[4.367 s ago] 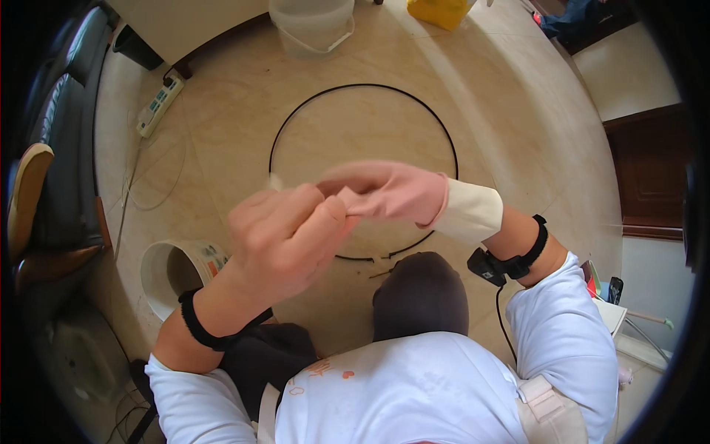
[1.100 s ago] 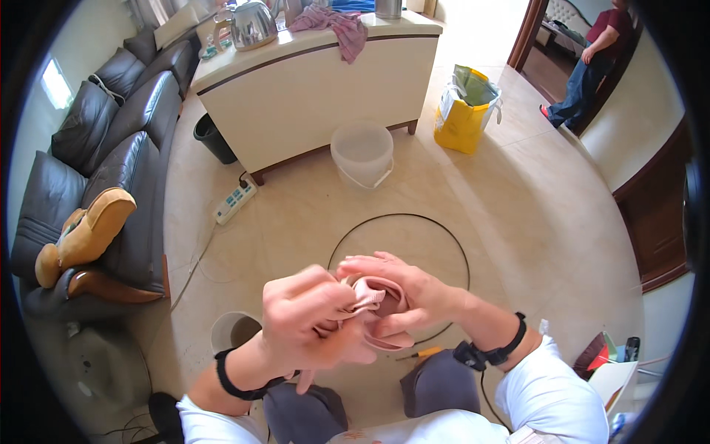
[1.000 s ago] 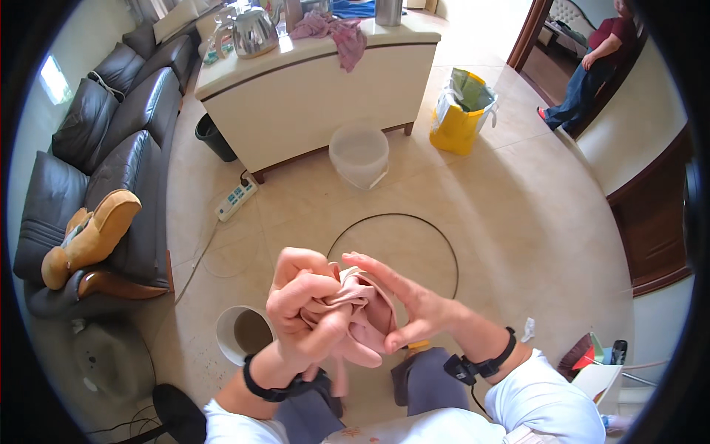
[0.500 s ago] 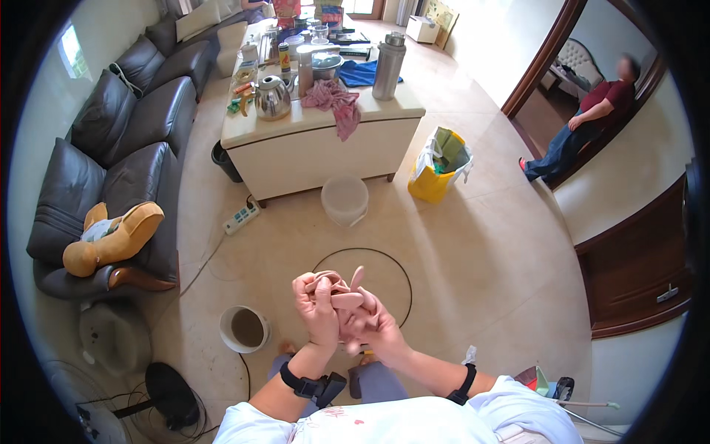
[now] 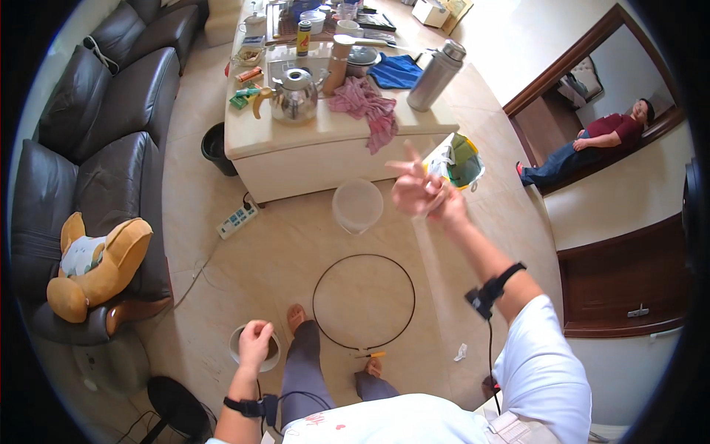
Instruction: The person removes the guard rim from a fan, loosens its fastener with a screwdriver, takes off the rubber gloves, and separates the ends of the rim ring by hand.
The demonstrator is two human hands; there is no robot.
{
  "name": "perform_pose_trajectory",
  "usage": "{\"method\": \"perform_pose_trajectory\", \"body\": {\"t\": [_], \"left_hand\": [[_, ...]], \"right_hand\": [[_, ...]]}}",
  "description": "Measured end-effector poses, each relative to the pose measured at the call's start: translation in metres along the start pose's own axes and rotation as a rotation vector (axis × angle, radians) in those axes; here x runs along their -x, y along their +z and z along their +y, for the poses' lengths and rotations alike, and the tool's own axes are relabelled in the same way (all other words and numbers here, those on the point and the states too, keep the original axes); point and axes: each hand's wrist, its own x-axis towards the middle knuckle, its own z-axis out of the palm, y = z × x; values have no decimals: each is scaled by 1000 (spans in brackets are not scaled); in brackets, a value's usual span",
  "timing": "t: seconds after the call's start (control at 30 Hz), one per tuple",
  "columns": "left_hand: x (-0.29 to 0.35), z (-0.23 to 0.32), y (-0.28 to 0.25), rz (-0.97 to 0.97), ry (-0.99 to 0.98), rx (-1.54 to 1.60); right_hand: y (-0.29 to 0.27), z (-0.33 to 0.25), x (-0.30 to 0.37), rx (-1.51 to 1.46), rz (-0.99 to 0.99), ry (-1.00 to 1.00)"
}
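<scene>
My right hand is stretched far forward and right, closed on pink rubber gloves. They are bunched and somewhat blurred, with glove fingers sticking out. Behind them stands a yellow bag with a pale liner, partly covered by the gloves. Low on the left, my left hand is over a white bucket of murky liquid. Its fingers are curled in, and anything inside them is hidden.
A translucent bucket stands before the white table. The table bears a steel kettle, a pink cloth and a flask. A black hoop and screwdriver lie near my feet. A person leans in the doorway.
My hands have parted. The right one has carried the pink gloves forward and right toward the yellow bag; the left has let go of them and dropped left over the white bucket.
</scene>
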Motion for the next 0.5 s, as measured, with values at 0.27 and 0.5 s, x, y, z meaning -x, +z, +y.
{"method": "perform_pose_trajectory", "body": {"t": [0.27,0.5], "left_hand": [[0,-21,-132,246,-334,-15],[-28,14,-104,226,-50,-11]], "right_hand": [[95,-102,-171,766,235,89],[34,-4,-123,1201,-58,-23]]}}
